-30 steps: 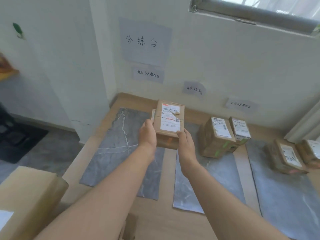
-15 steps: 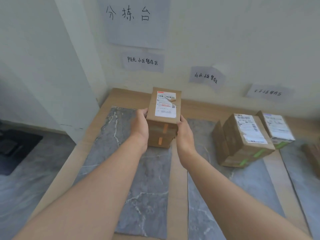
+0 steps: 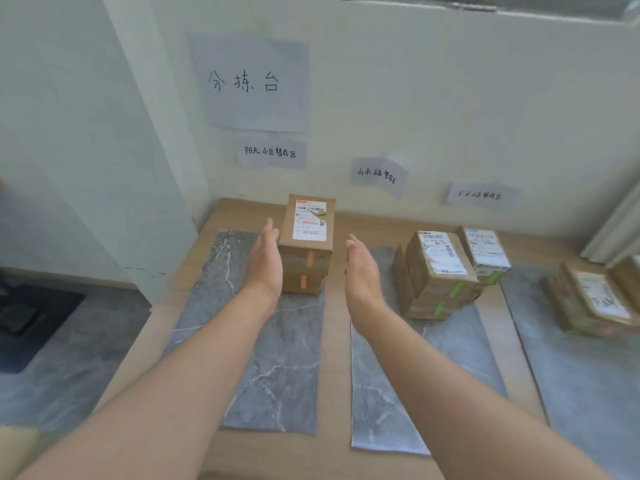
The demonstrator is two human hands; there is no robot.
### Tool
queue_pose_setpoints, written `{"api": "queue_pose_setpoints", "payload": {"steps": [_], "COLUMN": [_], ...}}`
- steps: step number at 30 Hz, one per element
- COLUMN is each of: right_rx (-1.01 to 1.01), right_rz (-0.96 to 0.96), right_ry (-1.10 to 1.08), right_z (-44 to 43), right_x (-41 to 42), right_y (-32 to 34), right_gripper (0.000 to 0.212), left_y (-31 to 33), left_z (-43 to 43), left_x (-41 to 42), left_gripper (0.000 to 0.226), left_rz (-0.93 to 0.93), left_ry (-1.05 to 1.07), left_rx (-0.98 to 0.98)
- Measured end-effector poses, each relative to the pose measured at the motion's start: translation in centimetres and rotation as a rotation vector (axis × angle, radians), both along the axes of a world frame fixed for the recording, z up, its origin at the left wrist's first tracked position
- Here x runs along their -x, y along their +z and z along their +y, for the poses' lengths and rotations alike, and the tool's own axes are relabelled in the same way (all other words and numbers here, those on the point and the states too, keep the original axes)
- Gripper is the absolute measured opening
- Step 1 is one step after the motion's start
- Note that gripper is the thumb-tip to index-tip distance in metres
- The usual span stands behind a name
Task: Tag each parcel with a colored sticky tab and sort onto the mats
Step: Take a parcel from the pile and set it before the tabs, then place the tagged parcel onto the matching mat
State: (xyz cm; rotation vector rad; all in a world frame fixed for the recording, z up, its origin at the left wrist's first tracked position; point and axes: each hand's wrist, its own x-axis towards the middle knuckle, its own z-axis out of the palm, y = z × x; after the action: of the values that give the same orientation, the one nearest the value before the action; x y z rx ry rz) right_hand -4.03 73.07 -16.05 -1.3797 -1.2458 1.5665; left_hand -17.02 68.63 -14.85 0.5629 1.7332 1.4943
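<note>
The top parcel (image 3: 308, 225) is a brown cardboard box with a white shipping label (image 3: 309, 220) on its upper face; one corner of the label is peeled and curled. It sits on a lower parcel (image 3: 301, 284) of the same brown card. The two make a small stack at the far end of the left mat (image 3: 214, 306), a little above the centre of the frame. Each box carries an orange tab (image 3: 310, 258) on the face toward the camera, one tab above the other.

The left hand (image 3: 265, 263) stands on edge just at the left side of the stack, fingers straight and together, pointing toward the wall. It grips nothing, and I cannot tell if the palm touches the card. The right hand (image 3: 362, 268) has the same pose on the right side, palm turned to the stack, clearly apart from it and holding nothing. Both forearms come in from the lower edge of the frame.

To the right, on the middle mat (image 3: 381, 393), is another stack of parcels (image 3: 436, 271) with green tabs (image 3: 459, 288). At the right edge of the frame more parcels (image 3: 595, 299) lie on the right mat (image 3: 571, 375) — they are blurred. The mats are grey with a marble pattern and lie on a wooden table (image 3: 334, 341). On the wall above hang paper notes (image 3: 270, 153) with handwriting.
</note>
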Motion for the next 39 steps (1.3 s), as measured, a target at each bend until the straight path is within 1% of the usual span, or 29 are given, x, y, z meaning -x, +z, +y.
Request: {"api": "queue_pose_setpoints", "payload": {"steps": [4, 6, 7, 9, 10, 12, 15, 16, 19, 21, 23, 26, 28, 29, 30, 31, 33, 35, 39], "right_rx": [-0.029, -0.049, -0.063, -0.092, -0.099, -0.102, -0.133, -0.135, -0.1, -0.104, -0.105, -0.097, -0.114, -0.116, -0.115, -0.113, -0.11, -0.111, -0.089], "right_rz": [0.03, 0.035, 0.041, 0.065, 0.07, 0.078, 0.091, 0.104, 0.15, 0.164, 0.159, 0.166, 0.157, 0.153, 0.148, 0.145, 0.14, 0.134, 0.128], "right_ry": [-0.002, -0.013, -0.018, -0.023, -0.025, -0.03, -0.008, 0.004, 0.036, 0.048, 0.079, 0.112, 0.129, 0.14, 0.15, 0.165, 0.199, 0.22, 0.245], "right_z": [-4.6, -7.2, -8.8, -12.1, -13.7, -17.0, -21.9, -23.3, -27.4, -29.9, -32.1, -35.0, -36.9, -37.9, -38.7, -39.6, -41.3, -43.0, -46.2], "right_x": [-1.1, -1.8, -2.2, -3.3, -4.0, -5.3, -7.2, -7.8, -9.6, -11.1, -12.9, -15.9, -17.6, -18.3, -18.9, -19.3, -19.9, -20.2, -19.7], "right_y": [5.7, 8.2, 9.5, 11.8, 12.5, 13.7, 15.3, 15.6, 16.5, 16.9, 17.3, 17.2, 17.3, 17.3, 17.3, 17.2, 16.8, 16.2, 14.9], "right_gripper": [0.044, 0.028, 0.021, 0.021, 0.019, 0.021, 0.032, 0.033, 0.036, 0.036, 0.029, 0.033, 0.035, 0.032, 0.028, 0.027, 0.034, 0.038, 0.038], "left_y": [4.9, 7.6, 9.0, 11.9, 12.9, 13.8, 14.4, 14.4, 13.6, 13.6, 13.6, 12.1, 12.8, 14.1, 15.2, 15.7, 15.6, 15.4, 14.7], "left_z": [-5.0, -7.7, -9.3, -12.8, -14.4, -17.3, -21.8, -23.2, -27.2, -29.9, -32.6, -36.0, -39.0, -41.1, -42.7, -44.1, -46.3, -48.2, -52.2], "left_x": [-1.8, -3.0, -3.6, -5.0, -5.6, -6.7, -7.9, -8.2, -8.6, -9.9, -11.2, -12.4, -14.6, -16.4, -17.9, -18.9, -19.6, -19.5, -18.6], "left_gripper": [0.05, 0.049, 0.044, 0.027, 0.025, 0.034, 0.042, 0.049, 0.087, 0.095, 0.091, 0.078, 0.083, 0.085, 0.081, 0.071, 0.055, 0.053, 0.054], "left_rz": [0.056, 0.047, 0.053, 0.071, 0.071, 0.069, 0.048, 0.06, 0.065, 0.052, 0.047, 0.065, 0.074, 0.079, 0.086, 0.097, 0.105, 0.099, 0.11], "left_ry": [-0.1, -0.13, -0.129, -0.105, -0.115, -0.143, -0.151, -0.153, -0.107, -0.094, -0.07, -0.022, -0.013, -0.011, -0.019, -0.027, -0.013, 0.019, 0.054], "left_rx": [-0.024, -0.042, -0.047, -0.056, -0.067, -0.107, -0.121, -0.113, -0.055, -0.069, -0.079, -0.053, -0.049, -0.052, -0.066, -0.092, -0.124, -0.119, -0.067]}}
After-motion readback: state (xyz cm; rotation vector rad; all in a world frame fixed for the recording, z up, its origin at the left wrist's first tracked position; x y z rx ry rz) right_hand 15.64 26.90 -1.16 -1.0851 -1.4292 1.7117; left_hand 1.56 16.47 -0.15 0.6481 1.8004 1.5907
